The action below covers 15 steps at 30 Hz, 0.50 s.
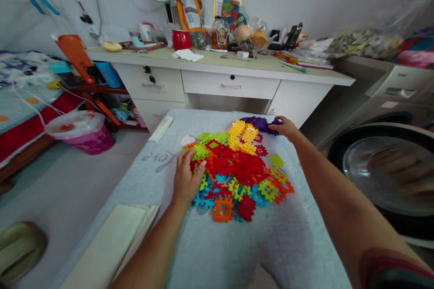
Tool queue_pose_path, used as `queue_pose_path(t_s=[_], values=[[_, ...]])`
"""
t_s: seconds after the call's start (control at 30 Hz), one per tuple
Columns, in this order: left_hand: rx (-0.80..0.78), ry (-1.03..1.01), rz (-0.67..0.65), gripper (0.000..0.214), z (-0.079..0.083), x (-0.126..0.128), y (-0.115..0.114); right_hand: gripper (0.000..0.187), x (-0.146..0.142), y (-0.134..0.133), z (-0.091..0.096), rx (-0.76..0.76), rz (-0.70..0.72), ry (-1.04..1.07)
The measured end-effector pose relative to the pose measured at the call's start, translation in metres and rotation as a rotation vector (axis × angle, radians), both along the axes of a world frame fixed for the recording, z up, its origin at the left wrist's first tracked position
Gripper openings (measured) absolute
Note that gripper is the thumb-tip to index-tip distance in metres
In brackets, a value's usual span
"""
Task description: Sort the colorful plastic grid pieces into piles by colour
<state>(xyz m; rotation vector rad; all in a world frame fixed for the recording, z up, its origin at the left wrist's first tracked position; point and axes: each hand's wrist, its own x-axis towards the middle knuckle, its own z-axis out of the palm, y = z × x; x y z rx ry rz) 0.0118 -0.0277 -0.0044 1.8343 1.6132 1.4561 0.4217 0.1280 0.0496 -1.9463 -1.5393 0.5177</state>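
A pile of flat plastic interlocking building pieces lies on the cloth-covered table. Red pieces [237,165] make up its middle, with yellow pieces [250,133] behind them and purple pieces [257,123] at the far edge. My left hand [188,177] rests at the pile's left side, thumb apart from the curved fingers, touching green pieces [200,150] and red ones. At the far right, my right hand [285,128] has its fingers closed on a purple piece beside the purple group. Blue pieces [203,196] and an orange window-shaped piece [223,209] lie on the near side.
A white remote-like object [161,129] lies at the table's far left; a folded pale cloth or paper [111,239] is near left. Behind stands a cluttered white desk [210,65]. A washing machine [379,162] is at right, a pink bin [84,133] at left.
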Motion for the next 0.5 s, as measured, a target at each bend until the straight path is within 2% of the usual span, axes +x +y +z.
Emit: queue_pose_path(t_s=[0.07,0.23,0.33,0.4,0.47,0.5], values=[[-0.005,-0.006,0.003,0.039,0.0,0.0,0.0,0.062,-0.008,-0.02,-0.004,-0.029,0.037,0.0],[-0.01,-0.001,-0.002,0.04,-0.003,0.0,0.001,0.053,-0.045,-0.079,-0.007,0.02,0.287,-0.07],[-0.007,0.01,-0.006,0.041,-0.005,-0.001,0.002,0.055,-0.073,-0.109,0.009,0.077,0.428,-0.02],[-0.005,0.015,-0.01,0.041,-0.005,-0.001,0.003,0.058,-0.09,-0.121,0.025,0.049,0.595,0.083],[-0.005,0.014,-0.012,0.041,-0.005,-0.001,0.003,0.061,-0.101,-0.119,0.04,0.018,0.747,0.153],[-0.007,0.012,-0.011,0.041,-0.004,-0.001,0.003,0.061,-0.103,-0.112,0.045,0.02,0.771,0.172]])
